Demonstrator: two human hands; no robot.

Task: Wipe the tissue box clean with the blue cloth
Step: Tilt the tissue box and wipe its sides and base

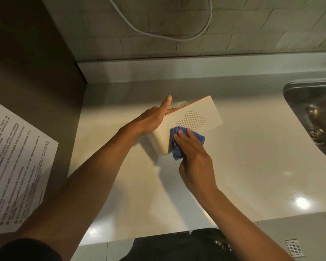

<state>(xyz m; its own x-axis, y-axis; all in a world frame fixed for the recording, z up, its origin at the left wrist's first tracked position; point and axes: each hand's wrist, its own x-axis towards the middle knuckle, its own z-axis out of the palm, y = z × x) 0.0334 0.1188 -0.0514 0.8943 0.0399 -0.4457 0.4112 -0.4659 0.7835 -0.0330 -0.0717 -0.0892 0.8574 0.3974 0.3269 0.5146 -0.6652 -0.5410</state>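
Observation:
The cream tissue box (196, 113) stands tipped on the white counter (243, 166), its broad face with a dotted cloud pattern turned up toward me. A tissue (179, 104) pokes out at its far side. My left hand (152, 120) grips the box along its upper left edge, thumb raised and fingers behind it. My right hand (193, 154) presses the crumpled blue cloth (177, 147) against the box's near lower corner, fingers laid over the cloth.
A steel sink (314, 113) with a drain is set into the counter at the right. A printed notice (13, 166) hangs on the dark panel at the left. A white cable (158, 32) loops along the tiled wall behind. A floor drain (294, 248) lies below the counter edge.

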